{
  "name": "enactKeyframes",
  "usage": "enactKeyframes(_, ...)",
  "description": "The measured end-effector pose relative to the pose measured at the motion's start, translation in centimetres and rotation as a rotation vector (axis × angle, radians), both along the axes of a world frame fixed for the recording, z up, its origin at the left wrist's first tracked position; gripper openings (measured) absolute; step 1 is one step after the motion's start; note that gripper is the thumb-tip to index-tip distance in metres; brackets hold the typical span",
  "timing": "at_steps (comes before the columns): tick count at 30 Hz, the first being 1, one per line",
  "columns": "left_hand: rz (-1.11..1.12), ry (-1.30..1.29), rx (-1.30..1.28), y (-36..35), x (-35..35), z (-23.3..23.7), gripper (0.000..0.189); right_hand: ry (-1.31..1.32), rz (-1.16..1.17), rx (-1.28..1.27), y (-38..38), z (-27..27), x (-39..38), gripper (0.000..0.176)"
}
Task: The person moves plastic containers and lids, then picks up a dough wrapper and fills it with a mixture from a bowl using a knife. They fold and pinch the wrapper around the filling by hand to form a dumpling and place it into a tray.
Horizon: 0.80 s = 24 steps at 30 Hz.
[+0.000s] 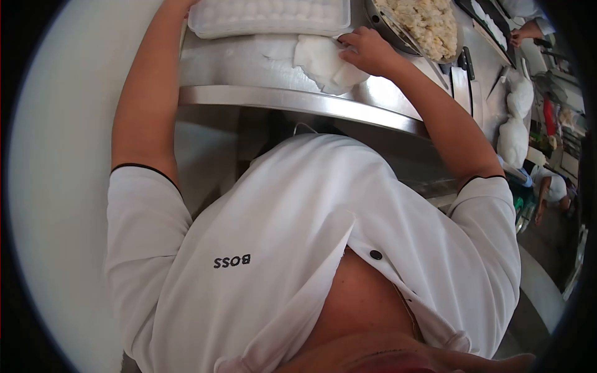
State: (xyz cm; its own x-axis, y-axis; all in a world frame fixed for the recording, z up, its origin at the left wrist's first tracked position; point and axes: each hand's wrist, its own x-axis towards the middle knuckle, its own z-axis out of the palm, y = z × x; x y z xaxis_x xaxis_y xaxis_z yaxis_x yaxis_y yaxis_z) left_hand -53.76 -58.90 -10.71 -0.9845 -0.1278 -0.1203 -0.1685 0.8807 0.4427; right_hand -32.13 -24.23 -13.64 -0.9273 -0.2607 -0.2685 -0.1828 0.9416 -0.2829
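Observation:
My right hand (371,52) rests at the right edge of some thin, white, ragged-edged sheets (323,62) that look like dough wrappers. Its thumb and forefinger are apart, and the fingertips touch the sheets. At the top edge my left hand (185,4) is mostly cut off beside the left end of a clear plastic tray (270,27); its fingers are hidden. Rows of white round pieces (273,9) fill the tray. Just beyond my right hand stands a metal pan (388,28) heaped with a pale, chunky filling (429,25), a long utensil lying across it.
Knives (461,87) lie on the metal table right of my forearm, near tied white plastic bags (515,121). Another person's hand (528,30) is by a dark tray (488,25) at the upper right. The table's rounded metal edge (267,96) runs before my body.

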Motion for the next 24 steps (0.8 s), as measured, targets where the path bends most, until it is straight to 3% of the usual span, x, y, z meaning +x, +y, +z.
enactKeyframes(1,0.01,0.009,-0.014,0.4,0.9,1.8,0.042,0.07,0.018,0.026,-0.5,-0.2,-0.2,0.043)
enactKeyframes(3,-0.182,0.05,-0.329,1.6,3.6,5.1,0.036,0.027,0.045,0.033,-1.1,-0.2,-0.2,0.042)
enactKeyframes(4,-0.173,0.054,-0.343,2.2,5.8,6.1,0.036,-0.023,0.065,0.057,-1.1,-0.2,-0.2,0.041)
enactKeyframes(6,-0.382,-0.358,-0.104,3.7,10.1,7.1,0.031,0.005,0.092,0.039,-0.8,-0.3,-0.6,0.041)
enactKeyframes(8,-0.671,-0.358,-0.196,4.7,12.7,5.4,0.034,0.027,0.114,0.021,-0.4,-0.8,-0.9,0.04)
enactKeyframes(9,-0.663,-0.354,-0.211,4.9,13.7,3.6,0.034,-0.016,0.075,-0.029,-0.2,-1.1,-1.7,0.042)
enactKeyframes(11,-0.728,0.073,-0.514,5.7,15.4,1.3,0.038,-0.054,0.041,-0.091,0.0,-1.3,-2.3,0.045)
enactKeyframes(12,-0.727,0.067,-0.526,6.1,15.2,1.7,0.038,-0.013,-0.092,-0.218,0.0,-1.4,-2.2,0.049)
enactKeyframes(14,-0.682,-0.447,-0.522,8.2,15.4,4.4,0.041,0.023,-0.223,-0.354,-0.1,-0.8,-2.1,0.054)
enactKeyframes(17,-0.613,-0.387,-0.464,6.8,12.7,1.3,0.042,-0.01,-0.174,-0.441,-0.5,0.8,-2.5,0.065)
enactKeyframes(20,-0.688,-0.313,-0.565,6.5,12.5,-0.2,0.041,0.043,-0.235,-0.352,-0.9,0.2,-2.7,0.053)
enactKeyframes(24,-0.622,-0.264,-0.488,5.7,12.1,-0.5,0.039,0.131,-0.205,-0.376,-0.8,-1.1,-3.4,0.044)
